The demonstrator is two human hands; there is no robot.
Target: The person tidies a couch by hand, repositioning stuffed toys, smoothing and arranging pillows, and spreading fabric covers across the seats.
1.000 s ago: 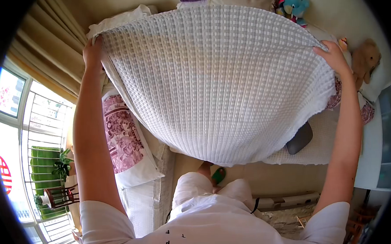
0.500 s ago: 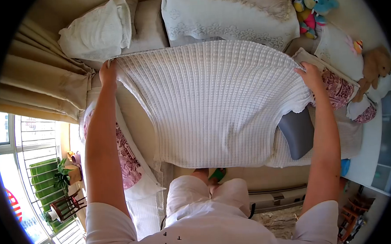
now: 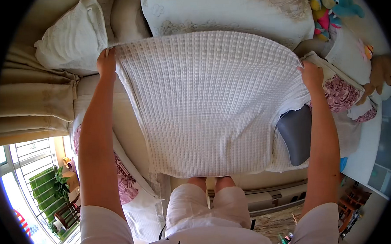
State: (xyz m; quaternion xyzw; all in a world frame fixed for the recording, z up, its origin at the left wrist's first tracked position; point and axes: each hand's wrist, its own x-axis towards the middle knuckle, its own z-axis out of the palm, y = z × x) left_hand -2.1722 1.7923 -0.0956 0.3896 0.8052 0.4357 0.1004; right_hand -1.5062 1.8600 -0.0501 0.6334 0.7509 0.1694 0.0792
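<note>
A white waffle-textured sofa cover (image 3: 207, 99) is stretched out between my two hands, its far edge bowed upward and its near edge hanging by my knees. My left hand (image 3: 106, 62) is closed around its far left corner. At the far right, my right hand (image 3: 311, 74) grips the other end, where the cloth bunches into folds. A dark grey cushion-like object (image 3: 296, 137) lies under the cover's right side, partly hidden by it, near my right forearm.
White pillows (image 3: 74, 40) and a lace-edged backrest cover (image 3: 225, 14) lie along the back. Plush toys (image 3: 336, 2) sit at the upper right. Patterned pillows (image 3: 126, 177) flank both sides. Curtains (image 3: 33, 103) and a barred window are at left; a white cabinet (image 3: 363, 158) stands right.
Both hands still hold the cover. My left hand has shifted slightly up and left in view, and the cloth is spread a little wider and flatter. The camera view has shifted slightly.
</note>
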